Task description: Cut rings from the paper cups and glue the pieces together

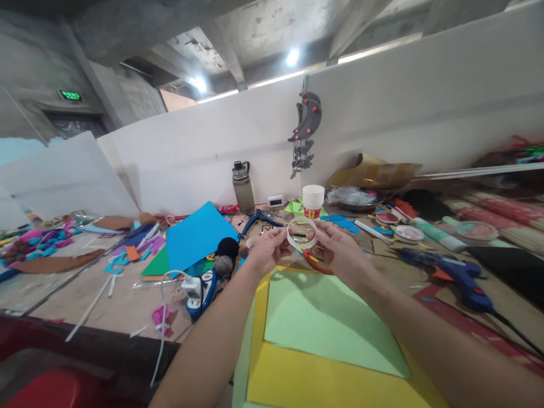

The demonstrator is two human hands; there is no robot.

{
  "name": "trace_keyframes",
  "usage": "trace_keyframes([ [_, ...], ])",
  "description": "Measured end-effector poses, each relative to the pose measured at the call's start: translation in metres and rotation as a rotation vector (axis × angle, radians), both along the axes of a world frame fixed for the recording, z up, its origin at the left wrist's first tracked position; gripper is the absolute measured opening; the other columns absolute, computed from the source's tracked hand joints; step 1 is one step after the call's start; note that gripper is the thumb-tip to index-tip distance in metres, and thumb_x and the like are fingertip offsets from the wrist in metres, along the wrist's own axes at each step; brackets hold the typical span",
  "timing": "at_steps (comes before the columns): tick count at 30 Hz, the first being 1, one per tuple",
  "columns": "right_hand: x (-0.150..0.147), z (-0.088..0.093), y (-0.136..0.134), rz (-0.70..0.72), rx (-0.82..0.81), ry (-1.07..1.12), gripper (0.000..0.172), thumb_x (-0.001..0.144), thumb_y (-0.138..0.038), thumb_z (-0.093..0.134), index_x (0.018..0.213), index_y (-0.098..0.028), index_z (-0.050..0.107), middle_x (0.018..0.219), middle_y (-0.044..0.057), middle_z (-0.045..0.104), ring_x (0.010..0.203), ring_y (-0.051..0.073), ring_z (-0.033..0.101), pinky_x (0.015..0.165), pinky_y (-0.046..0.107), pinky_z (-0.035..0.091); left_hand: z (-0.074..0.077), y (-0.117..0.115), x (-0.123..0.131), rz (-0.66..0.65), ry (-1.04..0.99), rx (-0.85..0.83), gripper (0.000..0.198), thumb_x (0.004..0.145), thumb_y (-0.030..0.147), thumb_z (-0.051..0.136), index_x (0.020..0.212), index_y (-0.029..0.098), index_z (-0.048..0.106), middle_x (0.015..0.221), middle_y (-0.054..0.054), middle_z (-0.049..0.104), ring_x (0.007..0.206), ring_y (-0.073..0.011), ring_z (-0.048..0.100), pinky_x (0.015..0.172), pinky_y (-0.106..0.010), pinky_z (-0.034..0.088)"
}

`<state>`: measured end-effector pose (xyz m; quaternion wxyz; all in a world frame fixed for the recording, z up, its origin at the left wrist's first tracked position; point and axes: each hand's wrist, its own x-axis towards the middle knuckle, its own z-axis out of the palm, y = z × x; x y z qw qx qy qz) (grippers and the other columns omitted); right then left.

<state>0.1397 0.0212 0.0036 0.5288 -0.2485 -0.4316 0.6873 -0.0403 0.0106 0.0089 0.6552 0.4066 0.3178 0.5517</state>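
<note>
Pale ring (301, 220), round with no long side, is up in the air between both hands, the left hand (268, 247) pinching its left edge and the right hand (340, 249) its right, equally near, beyond the light green paper (331, 317).

One left hand (268, 249) and one right hand (338, 245), two in all, hold one pale ring (299, 246). Near the far edge of the worktop (135, 309) stand one bottle (243, 190), one small white display (275, 201) and one stack of paper cups (313, 198), nested too closely to count. On the left, between far and near edges, are one large blue sheet (198, 235), two balls (223, 265) and one power strip (199, 297). Toward the near edge lies one yellow sheet (297, 377); right of it, one glue gun (467, 283).
</note>
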Motion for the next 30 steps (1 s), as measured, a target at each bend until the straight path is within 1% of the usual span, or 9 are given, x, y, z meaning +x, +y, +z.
trace_keyframes([
  [4, 0.001, 0.000, 0.000, 0.043, -0.012, 0.050, 0.039, 0.070, -0.037, 0.080, 0.104, -0.026, 0.064, 0.082, -0.004, 0.064, 0.068, 0.009, 0.058, 0.065, 0.023, 0.052, 0.002, -0.002, 0.001, -0.023, -0.007, -0.006, 0.037, 0.066, 0.040, 0.083, 0.079, 0.013, 0.062, 0.063, 0.001, 0.060, 0.054, -0.0073, 0.055, 0.054, -0.019, 0.044],
  [9, 0.001, 0.005, -0.005, 0.030, 0.031, -0.057, 0.038, 0.077, -0.041, 0.072, 0.109, -0.026, 0.060, 0.086, -0.001, 0.065, 0.072, 0.014, 0.061, 0.069, 0.029, 0.053, 0.005, -0.003, 0.002, -0.002, -0.025, -0.007, 0.036, 0.067, 0.040, 0.082, 0.075, 0.014, 0.059, 0.060, 0.003, 0.055, 0.048, -0.0046, 0.049, 0.047, -0.016, 0.039],
  [14, 0.000, 0.003, -0.004, -0.026, 0.103, -0.195, 0.039, 0.079, -0.047, 0.065, 0.111, -0.026, 0.055, 0.096, 0.004, 0.068, 0.076, 0.018, 0.064, 0.070, 0.035, 0.055, 0.005, -0.002, 0.002, 0.035, 0.004, -0.038, 0.040, 0.064, 0.043, 0.083, 0.075, 0.013, 0.060, 0.060, 0.002, 0.058, 0.045, -0.0049, 0.049, 0.044, -0.017, 0.038],
  [17, 0.000, 0.000, -0.002, -0.033, 0.141, -0.227, 0.041, 0.079, -0.048, 0.064, 0.112, -0.026, 0.054, 0.112, 0.006, 0.065, 0.089, 0.020, 0.065, 0.072, 0.035, 0.055, 0.006, -0.002, 0.002, 0.039, 0.024, -0.051, 0.042, 0.059, 0.044, 0.085, 0.076, 0.013, 0.061, 0.057, 0.002, 0.058, 0.041, -0.0053, 0.049, 0.041, -0.017, 0.037],
  [20, -0.002, -0.003, -0.001, 0.002, 0.238, -0.304, 0.059, 0.071, -0.042, 0.073, 0.123, -0.027, 0.049, 0.133, 0.008, 0.057, 0.111, 0.024, 0.060, 0.083, 0.036, 0.054, 0.007, -0.003, 0.002, 0.045, 0.053, -0.061, 0.040, 0.062, 0.043, 0.083, 0.078, 0.013, 0.062, 0.057, 0.002, 0.059, 0.040, -0.0058, 0.049, 0.040, -0.017, 0.036],
  [23, -0.003, -0.003, -0.002, 0.006, 0.363, -0.451, 0.076, 0.066, -0.035, 0.079, 0.132, -0.024, 0.043, 0.133, 0.010, 0.056, 0.114, 0.024, 0.059, 0.092, 0.038, 0.051, 0.007, -0.003, 0.001, 0.026, 0.102, -0.046, 0.039, 0.064, 0.044, 0.081, 0.078, 0.013, 0.063, 0.057, 0.002, 0.059, 0.040, -0.0049, 0.048, 0.040, -0.017, 0.035],
  [27, -0.001, 0.000, -0.003, -0.082, 0.416, -0.681, 0.065, 0.069, -0.035, 0.075, 0.128, -0.020, 0.050, 0.120, 0.010, 0.063, 0.102, 0.025, 0.063, 0.087, 0.040, 0.052, 0.010, -0.003, -0.003, -0.004, 0.357, -0.044, 0.039, 0.072, 0.051, 0.072, 0.075, 0.014, 0.061, 0.052, 0.001, 0.057, 0.040, -0.0076, 0.051, 0.041, -0.018, 0.035],
  [28, 0.000, 0.000, -0.003, -0.096, 0.431, -0.724, 0.064, 0.069, -0.035, 0.075, 0.127, -0.020, 0.052, 0.119, 0.010, 0.064, 0.103, 0.026, 0.063, 0.086, 0.040, 0.052, 0.011, -0.002, -0.005, 0.036, 0.471, -0.031, 0.038, 0.076, 0.052, 0.067, 0.072, 0.014, 0.060, 0.051, 0.001, 0.057, 0.040, -0.0089, 0.052, 0.040, -0.019, 0.034],
  [30, 0.000, -0.001, -0.004, -0.074, 0.480, -0.786, 0.063, 0.068, -0.035, 0.076, 0.126, -0.021, 0.055, 0.118, 0.010, 0.064, 0.105, 0.027, 0.062, 0.086, 0.040, 0.052, 0.013, -0.002, -0.007, 0.220, 0.699, 0.061, 0.039, 0.083, 0.051, 0.059, 0.067, 0.016, 0.057, 0.049, 0.001, 0.056, 0.039, -0.0099, 0.052, 0.041, -0.020, 0.035],
])
